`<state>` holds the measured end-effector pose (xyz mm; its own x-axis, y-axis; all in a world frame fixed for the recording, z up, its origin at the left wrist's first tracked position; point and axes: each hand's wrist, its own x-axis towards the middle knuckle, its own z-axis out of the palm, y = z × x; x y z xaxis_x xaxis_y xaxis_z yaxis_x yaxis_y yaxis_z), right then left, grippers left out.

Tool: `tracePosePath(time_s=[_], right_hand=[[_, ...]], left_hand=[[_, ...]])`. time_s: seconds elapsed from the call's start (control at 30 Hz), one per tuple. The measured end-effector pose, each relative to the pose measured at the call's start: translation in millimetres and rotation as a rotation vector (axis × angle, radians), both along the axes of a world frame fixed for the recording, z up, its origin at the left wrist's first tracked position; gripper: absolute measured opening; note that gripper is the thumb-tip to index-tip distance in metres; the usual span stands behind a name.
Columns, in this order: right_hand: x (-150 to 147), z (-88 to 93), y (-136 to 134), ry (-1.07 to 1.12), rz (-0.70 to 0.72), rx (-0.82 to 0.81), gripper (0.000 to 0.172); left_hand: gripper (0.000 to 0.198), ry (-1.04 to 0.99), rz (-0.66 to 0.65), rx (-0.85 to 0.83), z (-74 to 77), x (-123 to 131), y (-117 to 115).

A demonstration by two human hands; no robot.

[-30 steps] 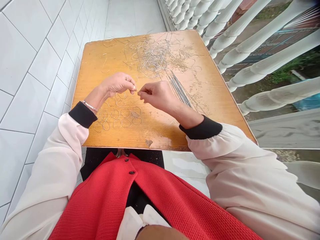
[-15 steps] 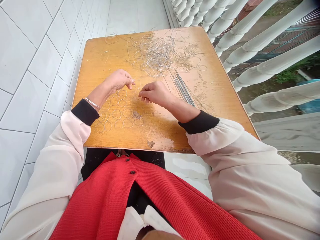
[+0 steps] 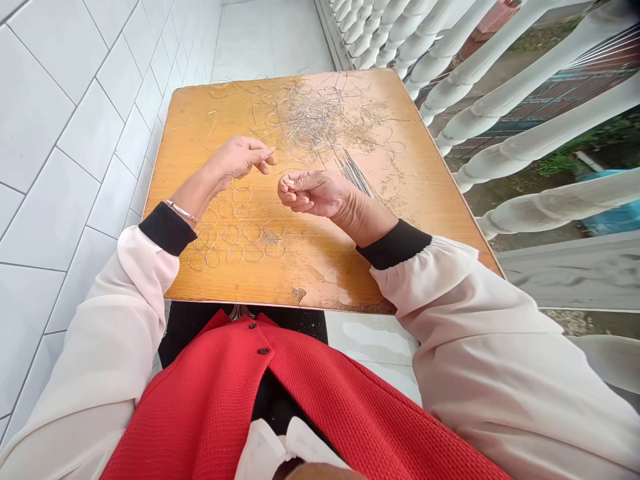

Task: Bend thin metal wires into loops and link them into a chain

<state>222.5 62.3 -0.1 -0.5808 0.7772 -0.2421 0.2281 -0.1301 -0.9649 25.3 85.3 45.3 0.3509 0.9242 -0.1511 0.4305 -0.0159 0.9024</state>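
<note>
My left hand point(image 3: 247, 160) is held over the middle of the wooden table, thumb and fingertips pinched together. Close to its right, my right hand point(image 3: 313, 192) is turned partly palm up, its thumb pressed on curled fingers. Anything between the fingertips of either hand is too fine to make out. Below and left of the hands lie several thin wire rings point(image 3: 253, 232) in loose rows. Beyond the hands is a tangled heap of thin wire point(image 3: 315, 117). A bundle of straight grey rods point(image 3: 357, 175) lies behind my right wrist, which partly hides it.
The table point(image 3: 350, 273) has a worn, peeling top with a chipped spot near its front edge. A white tiled wall point(image 3: 75, 133) runs along the left. White balusters point(image 3: 500, 143) stand along the right side.
My right hand has rolled from knuckles up to partly palm up. My left hand stays almost in place, its fingertips slightly farther right. The view has shifted a little.
</note>
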Motion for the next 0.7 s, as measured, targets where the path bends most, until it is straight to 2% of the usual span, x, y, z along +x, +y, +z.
tracePosePath(time_s=[0.13, 0.33, 0.53, 0.7], right_hand=[[5, -9.2, 3, -0.071, -0.043, 0.042, 0.033], [20, -30.3, 5, -0.345, -0.24, 0.238, 0.018], [16, -35.8, -6, -0.438, -0.203, 0.566, 0.019], [6, -31.1, -12, -0.509, -0.182, 0.641, 0.016]], left_hand=[[0.026, 0.065, -0.016, 0.047, -2.1, 1, 7], [0.028, 0.296, -0.096, 0.135, -18.9, 9, 38], [0.032, 0.536, -0.228, 0.092, -32.3, 26, 54], [0.031, 0.643, -0.28, 0.103, -26.5, 29, 49]])
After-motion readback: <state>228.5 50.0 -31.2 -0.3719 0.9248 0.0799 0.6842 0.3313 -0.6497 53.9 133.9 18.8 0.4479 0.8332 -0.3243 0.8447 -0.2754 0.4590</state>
